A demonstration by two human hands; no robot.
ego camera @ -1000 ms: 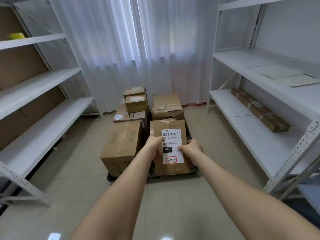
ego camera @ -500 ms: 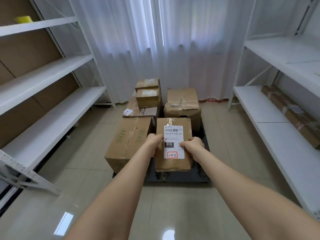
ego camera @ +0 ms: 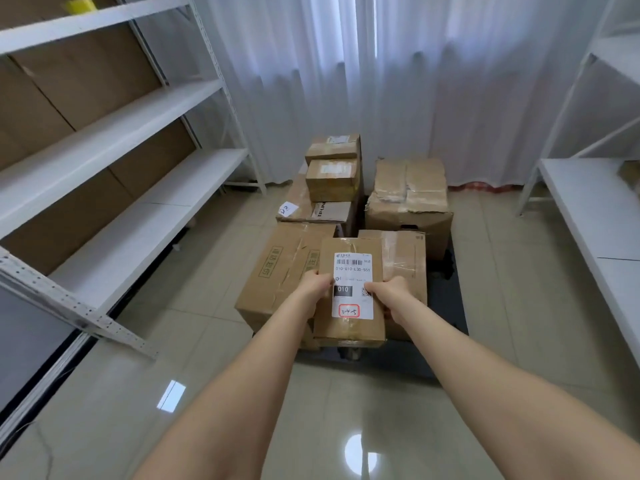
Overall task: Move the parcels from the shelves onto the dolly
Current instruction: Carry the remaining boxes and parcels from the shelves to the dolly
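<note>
I hold a flat brown parcel (ego camera: 349, 327) with a white shipping label marked 010 out in front of me. My left hand (ego camera: 313, 287) grips its left edge and my right hand (ego camera: 389, 294) grips its right edge. The parcel hangs over the near end of the dark dolly (ego camera: 453, 306), above another box (ego camera: 405, 268) lying there. Several cardboard parcels stand on the dolly: a large one (ego camera: 277, 271) at the near left, a crumpled one (ego camera: 410, 192) at the far right and a stack of small ones (ego camera: 332, 174) at the far left.
White metal shelving (ego camera: 114, 140) runs along the left wall, with a yellow object (ego camera: 81, 3) on an upper board. More white shelves (ego camera: 595, 216) line the right side. White curtains hang behind the dolly. Tiled floor lies open on both sides.
The parcel in my hands has shifted left relative to the dolly, uncovering the box beneath it. The view has swung left, so the right shelves and the long parcel there have mostly left the frame.
</note>
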